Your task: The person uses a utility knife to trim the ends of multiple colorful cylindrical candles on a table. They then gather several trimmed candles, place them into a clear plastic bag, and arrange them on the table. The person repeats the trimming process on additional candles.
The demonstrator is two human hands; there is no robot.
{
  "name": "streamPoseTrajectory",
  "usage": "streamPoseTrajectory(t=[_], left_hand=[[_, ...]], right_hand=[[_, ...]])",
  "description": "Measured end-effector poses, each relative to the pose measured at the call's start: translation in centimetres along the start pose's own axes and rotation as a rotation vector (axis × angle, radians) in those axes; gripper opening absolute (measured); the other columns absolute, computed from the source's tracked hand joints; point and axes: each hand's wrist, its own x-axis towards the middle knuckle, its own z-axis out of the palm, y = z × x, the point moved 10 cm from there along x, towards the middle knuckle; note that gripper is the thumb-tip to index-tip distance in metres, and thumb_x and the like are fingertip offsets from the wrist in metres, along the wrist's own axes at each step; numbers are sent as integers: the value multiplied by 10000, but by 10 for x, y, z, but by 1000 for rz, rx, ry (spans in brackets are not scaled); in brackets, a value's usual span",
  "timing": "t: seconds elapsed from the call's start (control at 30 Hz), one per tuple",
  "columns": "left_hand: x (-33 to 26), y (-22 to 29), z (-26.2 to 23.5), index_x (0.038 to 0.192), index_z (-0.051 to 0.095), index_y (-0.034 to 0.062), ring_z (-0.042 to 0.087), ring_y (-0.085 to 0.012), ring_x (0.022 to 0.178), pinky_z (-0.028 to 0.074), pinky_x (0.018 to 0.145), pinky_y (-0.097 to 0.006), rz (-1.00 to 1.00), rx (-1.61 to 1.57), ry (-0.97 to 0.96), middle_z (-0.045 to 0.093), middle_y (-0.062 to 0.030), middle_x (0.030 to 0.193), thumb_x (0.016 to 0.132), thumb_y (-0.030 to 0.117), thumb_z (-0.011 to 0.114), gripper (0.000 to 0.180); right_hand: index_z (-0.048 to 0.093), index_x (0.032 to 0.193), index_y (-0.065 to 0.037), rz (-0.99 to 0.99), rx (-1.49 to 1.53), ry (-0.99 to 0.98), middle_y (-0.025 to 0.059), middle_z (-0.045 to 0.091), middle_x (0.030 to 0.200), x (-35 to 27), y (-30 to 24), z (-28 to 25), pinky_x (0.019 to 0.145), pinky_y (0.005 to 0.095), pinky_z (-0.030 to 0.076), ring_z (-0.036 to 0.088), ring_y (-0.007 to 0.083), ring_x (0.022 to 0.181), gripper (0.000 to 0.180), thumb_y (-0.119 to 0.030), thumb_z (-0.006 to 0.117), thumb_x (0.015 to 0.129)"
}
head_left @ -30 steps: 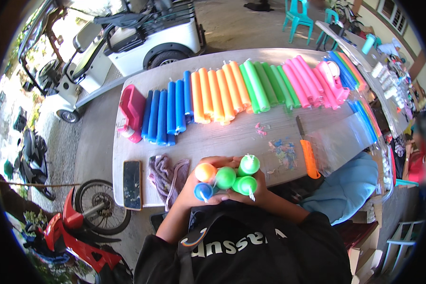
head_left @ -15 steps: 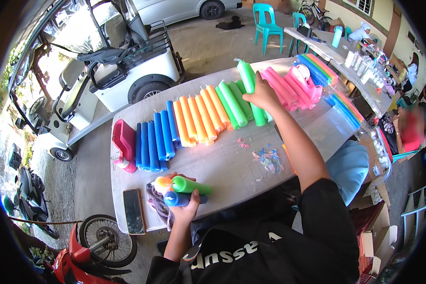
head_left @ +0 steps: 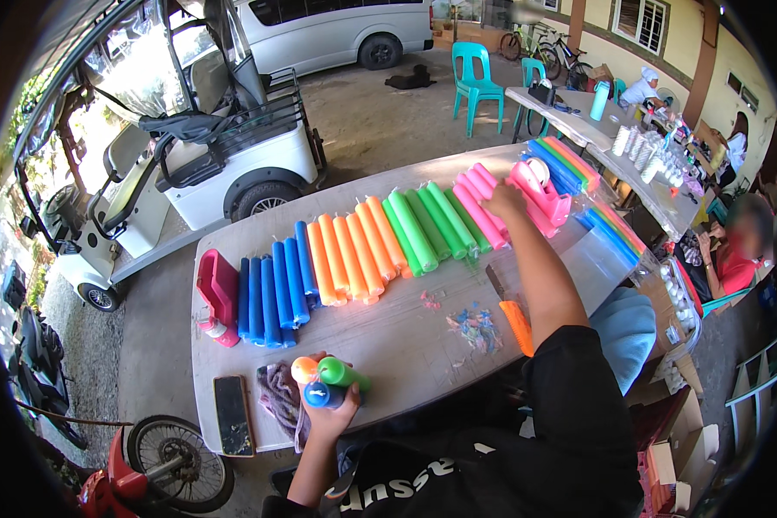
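My left hand [head_left: 330, 416] is closed round a bundle of three candles over the table's near left part: an orange candle [head_left: 303, 369], a green candle [head_left: 340, 373] and a blue candle [head_left: 321, 395]. My right hand [head_left: 507, 204] reaches across to the pink candles [head_left: 481, 216] and touches them near their middle; its fingertips are hidden, so a grip does not show. To the left of the pink ones lie rows of green candles [head_left: 416, 231], orange candles [head_left: 345, 255] and blue candles [head_left: 270, 293], side by side on the table [head_left: 388, 345].
A pink tape dispenser [head_left: 544, 203] stands beyond my right hand, a pink holder [head_left: 218, 293] at the left end. A cutter with an orange handle [head_left: 516, 326] lies beside wax shavings [head_left: 475, 330]. A phone [head_left: 234, 415] and a cloth [head_left: 281, 399] lie near the front edge. Bagged candles [head_left: 570, 168] are at far right.
The green candle lifted by my right hand is down among the green ones and let go. That hand has moved right to the pink candles. My left hand's bundle is tilted more upright.
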Motion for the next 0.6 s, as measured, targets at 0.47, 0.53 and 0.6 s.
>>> streamPoseTrajectory(t=[0.47,0.53,0.6], left_hand=[[-1,3,-19,1307,320,-17,607,-234,919,466,902,-391,99,151,60,569,-121,984,793,200,715,683],[-5,-7,-25,1338,303,-14,614,-242,918,490,876,-394,30,16,120,573,-113,989,791,303,756,778],[-3,-8,-24,1427,286,2,603,-252,963,500,899,-410,43,-122,116,554,-113,1061,783,236,771,839]], right_hand=[[620,1201,14,-125,286,-32,202,678,1150,0,6,-17,888,400,535,680,301,1042,705,-378,840,658],[651,1167,-13,-169,867,-138,152,709,1085,-18,-9,-22,842,366,544,697,238,966,584,-279,845,685],[640,1208,-39,-295,1228,-274,82,701,1084,-49,-35,-42,837,331,540,674,176,948,448,-162,759,794]])
